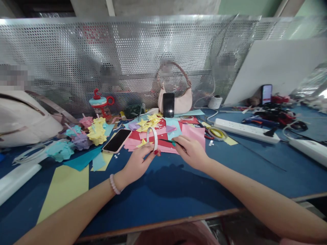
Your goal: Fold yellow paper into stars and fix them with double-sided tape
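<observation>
My left hand [140,160] pinches a narrow roll of white tape [155,140] at its lower edge, so the ring stands upright. Just to the right, my right hand [191,151] is closed around a slim dark pointed tool [166,140]; its tip points left at the tape, and the fingers hide its handle, so I cannot tell its exact kind. Both hands are held above the blue table. Behind them lie pink paper sheets [195,136] and yellow folded paper pieces [150,121].
A phone [117,140] lies left of the sheets, near paper flowers [97,134]. Another phone [168,105] leans against a pale handbag [186,100]. A red-handled cup [102,105] stands at the back. On the right are a yellow tape roll [217,133] and a power strip [245,131].
</observation>
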Motion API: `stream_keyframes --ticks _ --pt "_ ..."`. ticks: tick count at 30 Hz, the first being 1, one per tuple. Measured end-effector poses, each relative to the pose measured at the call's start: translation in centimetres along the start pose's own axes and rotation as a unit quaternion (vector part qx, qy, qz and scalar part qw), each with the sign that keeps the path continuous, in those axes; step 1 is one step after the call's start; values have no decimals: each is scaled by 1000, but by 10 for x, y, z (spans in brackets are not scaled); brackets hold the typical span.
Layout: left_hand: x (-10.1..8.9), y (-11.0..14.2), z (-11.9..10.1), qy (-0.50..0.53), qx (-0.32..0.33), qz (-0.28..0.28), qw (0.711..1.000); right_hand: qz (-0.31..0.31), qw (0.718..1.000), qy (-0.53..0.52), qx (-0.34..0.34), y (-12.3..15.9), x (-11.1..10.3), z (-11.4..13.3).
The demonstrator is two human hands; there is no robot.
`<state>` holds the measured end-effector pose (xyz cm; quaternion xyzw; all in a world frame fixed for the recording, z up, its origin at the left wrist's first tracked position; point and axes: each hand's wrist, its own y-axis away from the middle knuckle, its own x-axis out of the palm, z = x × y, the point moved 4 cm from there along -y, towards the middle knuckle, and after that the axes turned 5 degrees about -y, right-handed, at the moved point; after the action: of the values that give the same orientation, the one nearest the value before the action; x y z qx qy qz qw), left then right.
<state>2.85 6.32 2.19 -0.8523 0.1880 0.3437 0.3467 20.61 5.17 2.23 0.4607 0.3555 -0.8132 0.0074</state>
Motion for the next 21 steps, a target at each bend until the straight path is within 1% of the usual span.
stream_keyframes --ticks 6,10,17,21 --pt "3 1 -1 -34 57 18 998 -17 1000 2 -15 1 -3 4" --pt "4 2 1 -50 72 24 996 -30 999 1 -18 0 -4 4" --pt "5 3 -2 -72 103 35 991 -38 999 -8 -1 0 -6 2" --pt "4 3 -3 -80 125 27 989 -43 999 -16 -5 0 -7 3"
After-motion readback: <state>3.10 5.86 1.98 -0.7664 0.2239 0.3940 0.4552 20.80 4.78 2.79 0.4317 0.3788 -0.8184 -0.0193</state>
